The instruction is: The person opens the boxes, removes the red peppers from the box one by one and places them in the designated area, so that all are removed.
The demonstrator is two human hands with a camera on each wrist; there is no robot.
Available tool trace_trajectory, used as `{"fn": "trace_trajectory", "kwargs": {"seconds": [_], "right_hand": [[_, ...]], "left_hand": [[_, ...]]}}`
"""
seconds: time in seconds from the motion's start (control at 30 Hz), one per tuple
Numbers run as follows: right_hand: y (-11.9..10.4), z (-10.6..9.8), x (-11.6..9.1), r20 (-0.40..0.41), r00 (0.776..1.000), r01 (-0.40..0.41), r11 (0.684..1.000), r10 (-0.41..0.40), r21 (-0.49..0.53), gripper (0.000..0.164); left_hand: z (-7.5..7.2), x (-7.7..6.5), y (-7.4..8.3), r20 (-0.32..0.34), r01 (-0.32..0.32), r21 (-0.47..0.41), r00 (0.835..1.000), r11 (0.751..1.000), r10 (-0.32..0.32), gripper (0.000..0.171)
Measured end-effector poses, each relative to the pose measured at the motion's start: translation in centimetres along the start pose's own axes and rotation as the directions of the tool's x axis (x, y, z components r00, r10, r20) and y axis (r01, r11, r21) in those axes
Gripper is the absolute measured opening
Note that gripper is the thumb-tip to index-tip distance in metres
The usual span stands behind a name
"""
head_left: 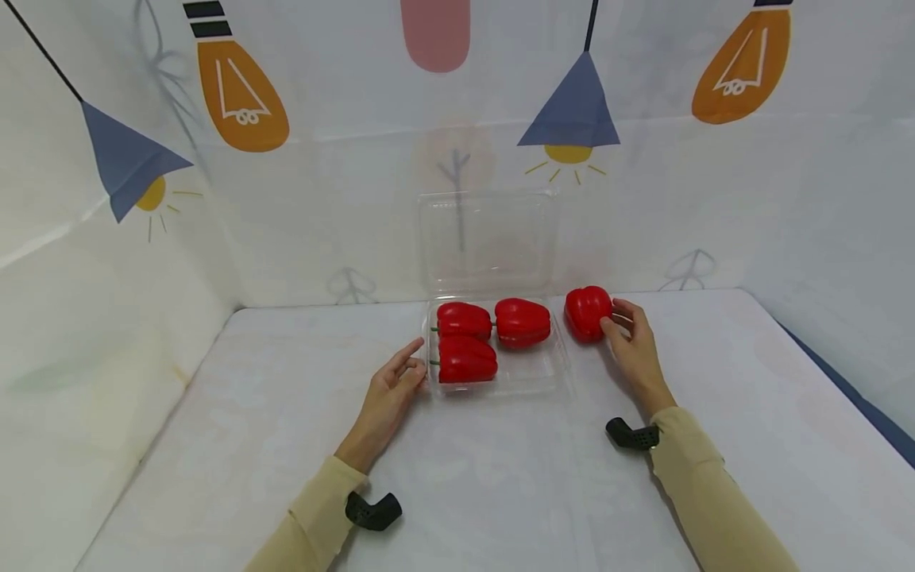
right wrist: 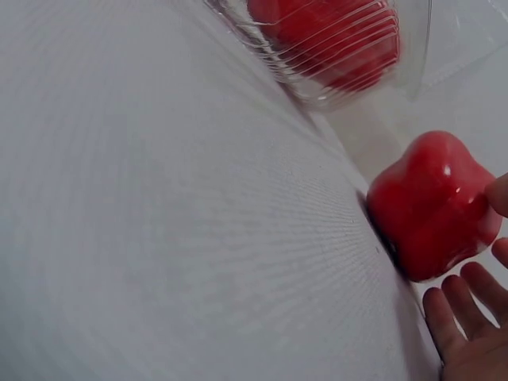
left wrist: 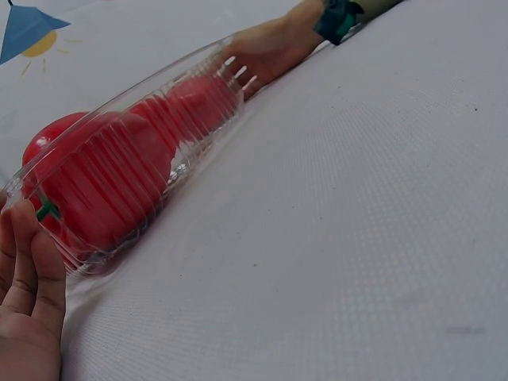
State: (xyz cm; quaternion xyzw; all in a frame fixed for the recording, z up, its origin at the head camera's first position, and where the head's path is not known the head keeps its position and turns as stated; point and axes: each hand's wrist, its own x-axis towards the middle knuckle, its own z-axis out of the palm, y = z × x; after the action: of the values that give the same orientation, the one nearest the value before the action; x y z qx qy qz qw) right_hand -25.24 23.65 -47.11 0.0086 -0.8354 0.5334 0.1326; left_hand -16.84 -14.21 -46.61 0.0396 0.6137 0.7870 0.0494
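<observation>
Three red bell peppers lie in a clear plastic container (head_left: pixel 529 381): one at back left (head_left: pixel 465 320), one at back right (head_left: pixel 523 322) and one at front left (head_left: pixel 467 360). Its front right part holds no pepper. My left hand (head_left: pixel 386 401) touches or nearly touches the container's left side, its fingers (left wrist: pixel 24 262) fairly straight. Another red bell pepper (head_left: pixel 588 314) is on the table to the right of the container. Beside that pepper is my right hand (head_left: pixel 635 353), with the thumb at its side and the other fingers (right wrist: pixel 468 305) loosely extended, not wrapped round it.
The container's clear lid (head_left: pixel 489 242) stands raised at the back, near the patterned wall sheet (head_left: pixel 343 199). A white cloth covers the table (head_left: pixel 472 477). Black wrist devices (head_left: pixel 373 512) sit on both sleeves.
</observation>
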Motion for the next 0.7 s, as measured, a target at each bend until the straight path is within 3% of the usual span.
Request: {"fn": "trace_trajectory", "kwargs": {"seconds": [0.27, 0.43, 0.57, 0.7], "right_hand": [[-0.6, -0.1, -0.3, -0.12, 0.993, 0.029, 0.998, -0.022, 0.058, 0.044], [-2.0, -0.2, -0.8, -0.204, 0.973, 0.137, 0.982, -0.109, 0.13, 0.038], [-3.7, -0.1, -1.5, -0.239, 0.953, 0.218, 0.969, -0.187, 0.113, 0.035], [-4.7, 0.1, -2.0, -0.253, 0.944, 0.237, 0.969, -0.213, 0.067, 0.033]], "left_hand": [[0.0, 0.1, 0.1, -0.013, 0.014, -0.004, 1.0, 1.0, -0.014, 0.049], [-0.1, 0.2, -0.1, 0.001, 0.01, -0.013, 1.0, 1.0, -0.01, 0.049], [-0.1, 0.2, -0.1, 0.0, 0.011, -0.014, 1.0, 1.0, -0.011, 0.05], [-0.1, 0.2, 0.0, -0.001, 0.016, -0.001, 1.0, 1.0, -0.016, 0.051]]}}
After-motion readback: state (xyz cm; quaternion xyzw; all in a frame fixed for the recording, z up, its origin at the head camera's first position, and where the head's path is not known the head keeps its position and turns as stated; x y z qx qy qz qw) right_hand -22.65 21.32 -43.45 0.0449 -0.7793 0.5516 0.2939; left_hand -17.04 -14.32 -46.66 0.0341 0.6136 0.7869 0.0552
